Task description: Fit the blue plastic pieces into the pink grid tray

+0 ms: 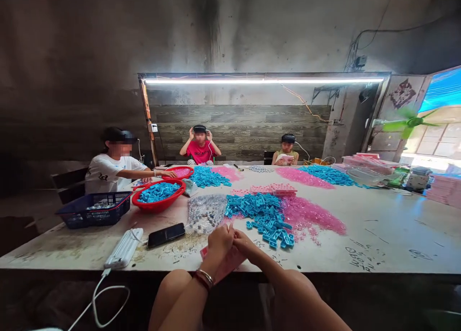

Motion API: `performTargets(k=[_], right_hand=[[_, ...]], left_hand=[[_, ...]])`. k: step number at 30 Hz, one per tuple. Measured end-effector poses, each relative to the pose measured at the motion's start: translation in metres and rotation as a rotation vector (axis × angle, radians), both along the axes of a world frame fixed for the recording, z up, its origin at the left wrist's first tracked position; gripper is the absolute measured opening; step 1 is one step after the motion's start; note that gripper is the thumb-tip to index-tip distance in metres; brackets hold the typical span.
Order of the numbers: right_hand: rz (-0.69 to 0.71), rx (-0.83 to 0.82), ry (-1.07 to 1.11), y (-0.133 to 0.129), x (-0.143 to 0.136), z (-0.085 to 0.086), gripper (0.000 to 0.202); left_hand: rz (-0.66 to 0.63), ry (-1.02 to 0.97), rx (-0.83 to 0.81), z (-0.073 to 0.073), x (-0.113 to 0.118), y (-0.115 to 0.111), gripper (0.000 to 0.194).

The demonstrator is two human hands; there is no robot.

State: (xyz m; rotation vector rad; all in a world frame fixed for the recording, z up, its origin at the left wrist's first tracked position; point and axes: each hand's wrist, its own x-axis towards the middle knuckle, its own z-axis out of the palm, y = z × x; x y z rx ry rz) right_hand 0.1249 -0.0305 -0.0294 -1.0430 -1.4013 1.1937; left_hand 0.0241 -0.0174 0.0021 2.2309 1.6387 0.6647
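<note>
My left hand point(220, 239) and my right hand point(244, 241) meet at the near edge of the table, fingers curled in and touching each other. Beneath them lies a flat pink piece point(230, 265), partly covered by my hands and wrist. Whatever the fingertips pinch is too small or hidden to make out. Just beyond are a clear plastic bag of small grey parts point(206, 213), a heap of blue plastic pieces point(257, 211) and a spread of clear pink pieces point(313, 216). Pink-and-white stacked blocks point(284, 189) stand behind the blue heap.
On the left are a black phone point(166, 235), a white power bank point(124, 248) with a cable, a dark blue basket point(94, 209) and a red basin point(158, 205) of blue pieces. Three people sit across the table point(382, 216); one reaches toward another red basin point(187, 176).
</note>
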Motion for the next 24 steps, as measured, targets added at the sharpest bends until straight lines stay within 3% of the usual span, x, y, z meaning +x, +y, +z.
performTargets(k=[11, 19, 22, 24], right_hand=[[-0.171, -0.002, -0.164, 0.008, 0.000, -0.007, 0.025], [-0.473, 0.017, -0.497, 0.012, 0.021, -0.012, 0.040], [-0.499, 0.086, -0.610, 0.006, 0.030, -0.014, 0.046], [-0.444, 0.156, -0.697, 0.000, 0.036, -0.014, 0.052]], left_hand=[[0.021, 0.077, 0.059, -0.001, -0.001, 0.009, 0.051], [-0.004, 0.183, 0.126, 0.001, -0.016, 0.011, 0.037], [-0.032, 0.228, 0.118, 0.004, -0.029, 0.011, 0.030], [-0.056, 0.262, 0.112, 0.006, -0.040, 0.014, 0.027]])
